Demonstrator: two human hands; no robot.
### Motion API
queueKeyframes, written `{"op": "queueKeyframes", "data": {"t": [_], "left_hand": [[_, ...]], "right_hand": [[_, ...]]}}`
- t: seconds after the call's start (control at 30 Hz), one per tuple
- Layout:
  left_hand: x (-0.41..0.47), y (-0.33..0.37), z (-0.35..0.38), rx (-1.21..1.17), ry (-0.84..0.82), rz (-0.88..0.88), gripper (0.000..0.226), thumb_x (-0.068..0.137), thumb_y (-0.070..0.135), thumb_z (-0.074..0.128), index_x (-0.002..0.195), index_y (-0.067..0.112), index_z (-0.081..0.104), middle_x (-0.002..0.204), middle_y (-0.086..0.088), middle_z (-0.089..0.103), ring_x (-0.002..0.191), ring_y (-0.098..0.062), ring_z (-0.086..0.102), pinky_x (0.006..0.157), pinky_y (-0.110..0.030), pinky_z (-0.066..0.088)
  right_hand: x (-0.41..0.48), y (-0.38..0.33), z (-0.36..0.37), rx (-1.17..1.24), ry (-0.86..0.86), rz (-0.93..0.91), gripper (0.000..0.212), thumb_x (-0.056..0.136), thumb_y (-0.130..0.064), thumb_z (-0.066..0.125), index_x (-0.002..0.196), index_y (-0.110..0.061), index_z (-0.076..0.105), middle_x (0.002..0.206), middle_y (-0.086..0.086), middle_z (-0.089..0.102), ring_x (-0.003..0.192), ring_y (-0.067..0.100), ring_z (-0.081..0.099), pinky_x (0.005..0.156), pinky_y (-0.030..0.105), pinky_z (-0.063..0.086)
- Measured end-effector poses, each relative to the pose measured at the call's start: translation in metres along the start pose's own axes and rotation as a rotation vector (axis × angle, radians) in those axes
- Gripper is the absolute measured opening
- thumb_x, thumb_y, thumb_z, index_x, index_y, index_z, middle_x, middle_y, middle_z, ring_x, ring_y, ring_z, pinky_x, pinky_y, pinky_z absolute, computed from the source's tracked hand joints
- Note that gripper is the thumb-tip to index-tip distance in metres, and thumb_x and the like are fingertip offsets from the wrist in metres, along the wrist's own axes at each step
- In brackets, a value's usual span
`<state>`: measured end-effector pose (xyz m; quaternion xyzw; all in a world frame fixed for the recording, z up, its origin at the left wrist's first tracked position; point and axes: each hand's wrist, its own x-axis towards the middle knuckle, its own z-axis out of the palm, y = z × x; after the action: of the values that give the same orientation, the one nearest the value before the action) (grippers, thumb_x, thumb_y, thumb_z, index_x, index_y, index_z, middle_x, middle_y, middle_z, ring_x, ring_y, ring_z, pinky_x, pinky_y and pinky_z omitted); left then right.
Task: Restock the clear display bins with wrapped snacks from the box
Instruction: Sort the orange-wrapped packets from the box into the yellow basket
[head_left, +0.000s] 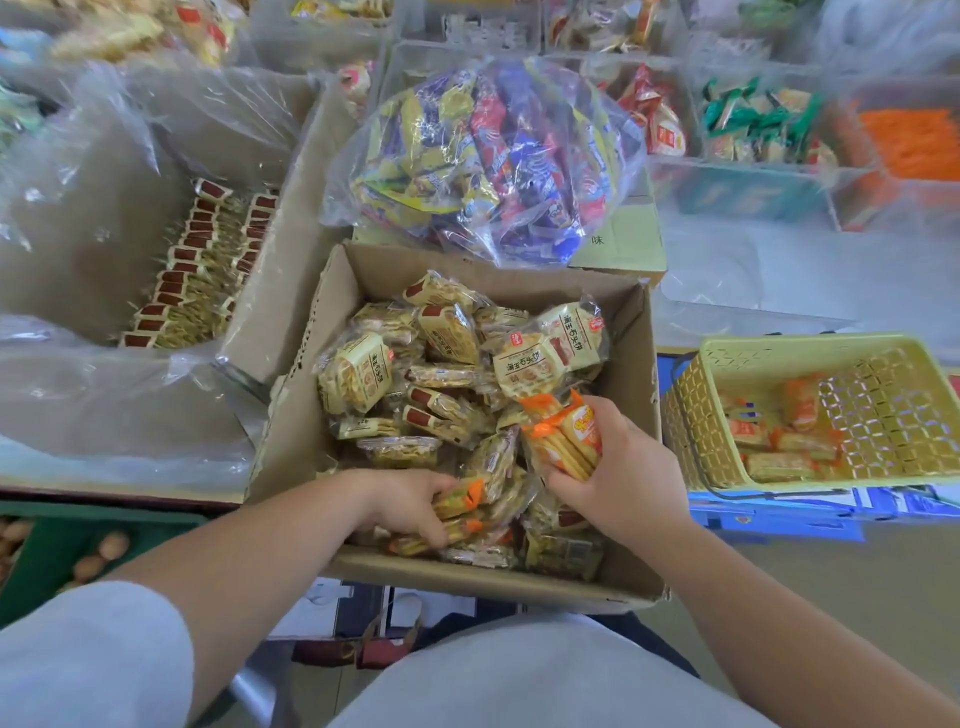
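An open cardboard box (291, 447) in front of me holds several wrapped snacks, mostly yellow biscuit packs (358, 374). My right hand (623, 473) grips a few orange-wrapped cracker packs (563, 436) just above the box's right side. Down in the box's near left corner, my left hand (410, 506) grips more orange-wrapped packs (460, 501) lying among the yellow ones. Clear display bins (753, 171) with assorted snacks stand in a row at the back.
A yellow plastic basket (779, 348) at the right holds several orange packs. A clear bag of mixed blue, red and yellow snacks (488, 156) lies behind the box. A larger plastic-lined carton (291, 218) at the left holds rows of brown-and-yellow packs.
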<state>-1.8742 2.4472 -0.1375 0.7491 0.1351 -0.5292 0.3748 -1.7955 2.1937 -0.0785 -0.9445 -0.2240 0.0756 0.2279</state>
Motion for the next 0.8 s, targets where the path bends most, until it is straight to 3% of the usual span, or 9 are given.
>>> {"op": "queueKeyframes", "data": {"t": [0.1, 0.2, 0.3, 0.43, 0.53, 0.67, 0.8], "left_hand": [[0.01, 0.006, -0.001, 0.048, -0.089, -0.058, 0.107, 0.066, 0.028, 0.077, 0.155, 0.05, 0.021, 0.135, 0.006, 0.044, 0.12, -0.018, 0.048, 0.1, -0.035, 0.044], [0.018, 0.007, 0.001, 0.03, -0.114, -0.081, 0.111, 0.065, 0.026, 0.078, 0.156, 0.049, 0.019, 0.146, 0.002, 0.038, 0.128, -0.021, 0.042, 0.106, -0.041, 0.042], [0.02, 0.009, -0.003, 0.018, -0.139, -0.084, 0.112, 0.063, 0.028, 0.08, 0.156, 0.048, 0.022, 0.158, 0.0, 0.032, 0.139, -0.025, 0.037, 0.104, -0.039, 0.04], [0.016, 0.014, -0.005, 0.084, -0.141, -0.061, 0.096, 0.06, 0.039, 0.083, 0.147, 0.037, 0.043, 0.131, 0.003, 0.058, 0.117, -0.019, 0.058, 0.098, -0.037, 0.053], [0.003, 0.02, -0.008, 0.129, -0.11, -0.018, 0.085, 0.06, 0.04, 0.082, 0.139, 0.037, 0.049, 0.122, 0.006, 0.062, 0.111, -0.016, 0.061, 0.098, -0.037, 0.053], [-0.026, 0.019, -0.015, 0.176, -0.029, 0.015, 0.069, 0.056, 0.041, 0.078, 0.123, 0.032, 0.061, 0.114, 0.006, 0.066, 0.106, -0.016, 0.064, 0.095, -0.038, 0.056], [-0.063, 0.007, -0.018, 0.028, 0.053, 0.066, 0.058, 0.058, 0.032, 0.078, 0.114, 0.029, 0.064, 0.1, 0.007, 0.072, 0.093, -0.016, 0.07, 0.071, -0.021, 0.055]], "right_hand": [[0.0, 0.001, 0.001, 0.009, 0.003, -0.001, 0.074, 0.067, -0.073, 0.06, 0.13, -0.042, 0.036, 0.091, -0.023, 0.054, 0.069, 0.003, 0.054, 0.054, 0.008, 0.03], [-0.001, 0.001, 0.0, 0.003, 0.004, -0.003, 0.074, 0.068, -0.072, 0.063, 0.129, -0.042, 0.035, 0.09, -0.023, 0.053, 0.07, 0.002, 0.053, 0.054, 0.01, 0.034], [-0.001, 0.0, 0.0, -0.005, 0.013, -0.002, 0.073, 0.068, -0.07, 0.064, 0.128, -0.042, 0.035, 0.089, -0.022, 0.052, 0.07, 0.004, 0.055, 0.054, 0.017, 0.042], [-0.001, 0.0, 0.0, -0.008, 0.015, -0.005, 0.071, 0.07, -0.07, 0.062, 0.129, -0.041, 0.036, 0.091, -0.023, 0.053, 0.071, 0.004, 0.058, 0.055, 0.019, 0.046], [-0.001, 0.0, -0.001, 0.019, 0.007, 0.004, 0.074, 0.069, -0.072, 0.06, 0.131, -0.042, 0.033, 0.092, -0.023, 0.051, 0.072, 0.004, 0.057, 0.054, 0.014, 0.041], [-0.002, 0.0, -0.004, 0.085, -0.014, 0.015, 0.074, 0.068, -0.074, 0.06, 0.13, -0.044, 0.033, 0.095, -0.021, 0.059, 0.077, 0.003, 0.061, 0.061, 0.018, 0.05], [0.001, 0.0, -0.012, 0.263, -0.04, 0.05, 0.066, 0.064, -0.075, 0.063, 0.12, -0.057, 0.034, 0.09, -0.028, 0.062, 0.077, -0.005, 0.062, 0.063, 0.017, 0.052]]}}
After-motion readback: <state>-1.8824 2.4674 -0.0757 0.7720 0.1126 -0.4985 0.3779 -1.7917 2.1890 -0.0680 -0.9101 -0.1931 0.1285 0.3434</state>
